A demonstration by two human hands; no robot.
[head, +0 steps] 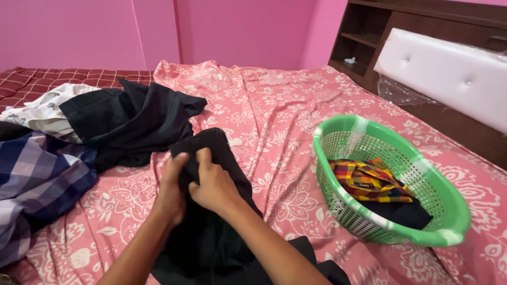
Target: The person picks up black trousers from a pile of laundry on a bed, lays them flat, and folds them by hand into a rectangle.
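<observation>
Left hand point(170, 192) and right hand point(214, 184) side by side, both closed on a black garment point(211, 232), perhaps trousers, spread on the pink floral bedsheet point(274, 121), dark clothes pile point(127, 121) just beyond, checked shirt point(37, 179) at left, green laundry basket point(449, 211) at right holding a multicoloured plaid cloth point(369, 182)

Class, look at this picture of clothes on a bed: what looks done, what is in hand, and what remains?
Done: a bright checked garment and a dark one already lie in the green basket. In hand: the left hand and right hand both grip a black garment on the pink floral sheet. Left: a loose pile with another black garment, a blue plaid shirt and a white patterned piece.
</observation>
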